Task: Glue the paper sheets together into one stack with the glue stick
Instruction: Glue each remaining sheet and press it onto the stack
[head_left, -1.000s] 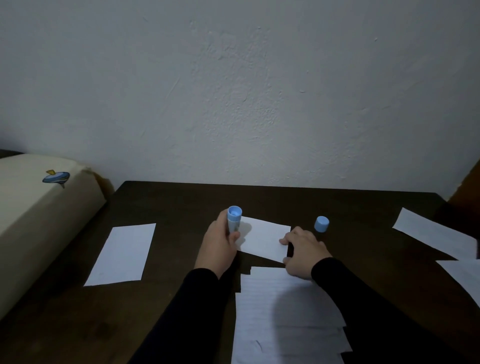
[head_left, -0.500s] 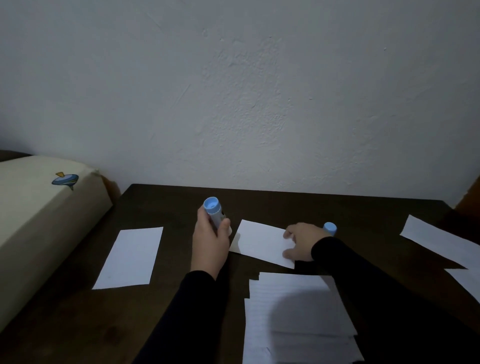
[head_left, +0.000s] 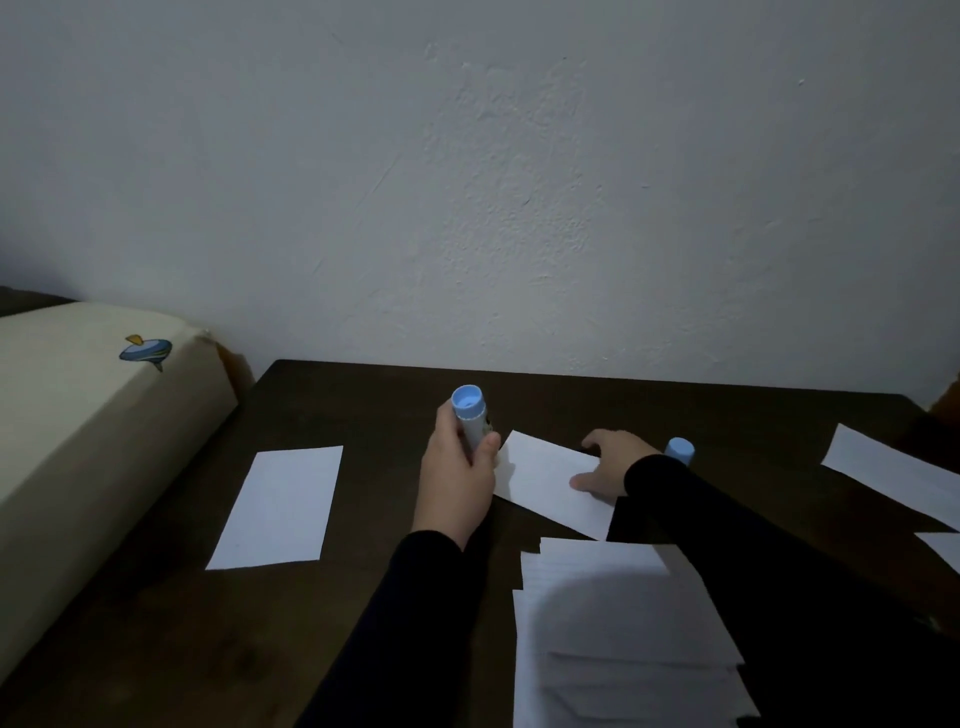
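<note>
My left hand (head_left: 457, 478) grips the blue glue stick (head_left: 471, 415), held nearly upright at the left edge of a small white sheet (head_left: 545, 480) on the dark table (head_left: 363, 405). The stick's lower end is hidden behind my fingers. My right hand (head_left: 608, 465) rests on the right part of that sheet with its fingers spread flat. The glue stick's blue cap (head_left: 679, 449) stands just behind my right wrist. A stack of several lined sheets (head_left: 623, 639) lies near the table's front edge, under my right forearm.
A single white sheet (head_left: 280, 506) lies on the left of the table. More loose sheets (head_left: 893, 467) lie at the right edge. A cream mattress with a printed spinning top (head_left: 78, 415) borders the table on the left. A white wall stands behind.
My left hand has shifted the glue stick slightly, still at the sheet's left edge. My right hand has slid further onto the small sheet and flattened. The camera has tilted a little.
</note>
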